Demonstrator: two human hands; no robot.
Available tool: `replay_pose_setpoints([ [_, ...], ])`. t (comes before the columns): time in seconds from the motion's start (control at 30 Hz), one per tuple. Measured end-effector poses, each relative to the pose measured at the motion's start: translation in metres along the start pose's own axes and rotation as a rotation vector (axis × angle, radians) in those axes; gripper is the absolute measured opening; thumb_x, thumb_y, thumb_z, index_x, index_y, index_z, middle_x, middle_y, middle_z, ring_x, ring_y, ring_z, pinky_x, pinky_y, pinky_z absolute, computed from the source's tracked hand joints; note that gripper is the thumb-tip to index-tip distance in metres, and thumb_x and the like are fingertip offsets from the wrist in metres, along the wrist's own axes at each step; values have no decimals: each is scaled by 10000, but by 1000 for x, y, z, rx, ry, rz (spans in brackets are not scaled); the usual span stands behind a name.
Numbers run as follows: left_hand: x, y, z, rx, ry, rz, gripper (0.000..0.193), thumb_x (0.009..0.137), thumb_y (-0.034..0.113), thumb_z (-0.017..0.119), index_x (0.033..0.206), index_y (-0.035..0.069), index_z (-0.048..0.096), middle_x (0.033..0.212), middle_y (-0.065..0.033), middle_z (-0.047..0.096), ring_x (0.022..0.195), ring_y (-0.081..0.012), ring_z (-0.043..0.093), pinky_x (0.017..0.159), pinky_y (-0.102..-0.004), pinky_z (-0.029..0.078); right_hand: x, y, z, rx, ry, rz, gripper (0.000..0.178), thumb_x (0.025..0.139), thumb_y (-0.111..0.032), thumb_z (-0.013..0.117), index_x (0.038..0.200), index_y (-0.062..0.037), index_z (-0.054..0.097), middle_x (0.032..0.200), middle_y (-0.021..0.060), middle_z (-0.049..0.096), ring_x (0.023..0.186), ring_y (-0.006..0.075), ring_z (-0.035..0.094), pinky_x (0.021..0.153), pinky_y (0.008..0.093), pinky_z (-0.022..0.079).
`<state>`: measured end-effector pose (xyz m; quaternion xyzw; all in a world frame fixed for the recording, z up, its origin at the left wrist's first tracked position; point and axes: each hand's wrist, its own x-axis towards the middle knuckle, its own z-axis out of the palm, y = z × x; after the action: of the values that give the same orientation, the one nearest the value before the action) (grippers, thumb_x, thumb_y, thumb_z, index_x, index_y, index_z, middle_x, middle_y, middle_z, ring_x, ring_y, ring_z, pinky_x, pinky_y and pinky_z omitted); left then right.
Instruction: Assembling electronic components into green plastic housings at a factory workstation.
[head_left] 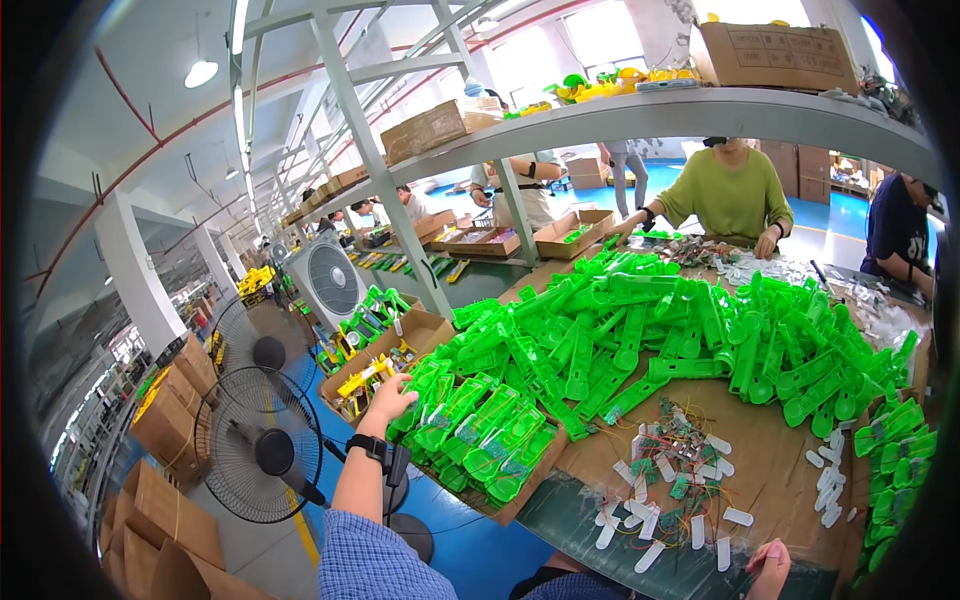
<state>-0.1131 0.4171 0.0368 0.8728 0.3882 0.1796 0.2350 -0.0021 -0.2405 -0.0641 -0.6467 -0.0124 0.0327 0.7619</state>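
Observation:
My left hand is at the far left corner of a cardboard box. Its fingers are bent against a green plastic shell, one of several packed in rows there. Low at the right, over the table's near edge, my right hand is curled with its fingers together, and nothing shows in it. Between the hands, small circuit boards with thin wires lie tangled among white plastic strips. Behind them rises a big heap of loose green shells.
Another box of green shells stands at the right edge. On the left are a black floor fan and a box with yellow and green pieces. A grey shelf spans the table. A person in a green top works opposite.

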Motion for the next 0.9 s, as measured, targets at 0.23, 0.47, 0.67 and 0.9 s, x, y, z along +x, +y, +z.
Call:
replay_pose_setpoints([
  [0.23, 21, 4, 23, 389, -89, 62, 519, 743, 261, 613, 1216, 102, 474, 1177, -194, 502, 1102, -319, 472, 938, -370, 373, -5, -7, -2, -108, 78, -26, 224, 908, -138, 370, 746, -36, 486, 673, 18, 465, 611, 100, 430, 586, 224, 358],
  [0.47, 9, 17, -9, 2, -303, -47, 599, 820, 339, 539, 1309, 60, 334, 1286, -223, 394, 1193, -322, 389, 983, -373, 317, -6, -11, -3, -37, 73, 10, 243, 905, -138, 370, 702, -39, 458, 680, 28, 448, 606, 103, 413, 587, 218, 350],
  [0.67, -21, 25, 28, 383, -369, 58, 795, 806, 639, 347, 1362, 80, 241, 1416, -251, 39, 1317, -382, 36, 1064, -433, 93, -3, -8, 8, -104, 81, 11, 235, 891, -126, 377, 685, -57, 464, 645, 3, 440, 585, 90, 406, 566, 216, 339],
  [0.9, -25, 38, 18, 300, -355, -19, 849, 765, 655, 419, 1367, 88, 227, 1415, -254, 45, 1319, -377, 48, 1062, -436, 111, 0, 3, 3, -66, 38, -9, 250, 910, -170, 386, 714, -55, 492, 655, 4, 480, 579, 84, 425, 550, 209, 336],
])
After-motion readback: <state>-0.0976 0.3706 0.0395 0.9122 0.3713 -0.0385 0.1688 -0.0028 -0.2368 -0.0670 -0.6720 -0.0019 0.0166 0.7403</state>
